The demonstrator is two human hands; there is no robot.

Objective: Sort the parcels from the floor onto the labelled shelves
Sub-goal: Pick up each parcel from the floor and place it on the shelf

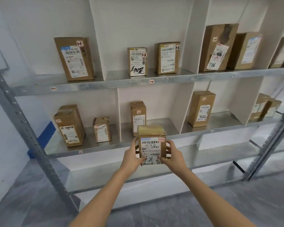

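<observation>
Both hands, left hand (pixel 132 157) and right hand (pixel 172 155), grip a small brown cardboard parcel (pixel 151 145) held up before the grey metal shelf (pixel 95 149), label facing out. Placing step; next needs matching its label to a shelf tag.

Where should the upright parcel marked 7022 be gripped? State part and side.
Grip the 7022 parcel across its two tall side faces, upper half, coming from the front of the shelf: it stands upright and alone, its narrow width facing out.
</observation>
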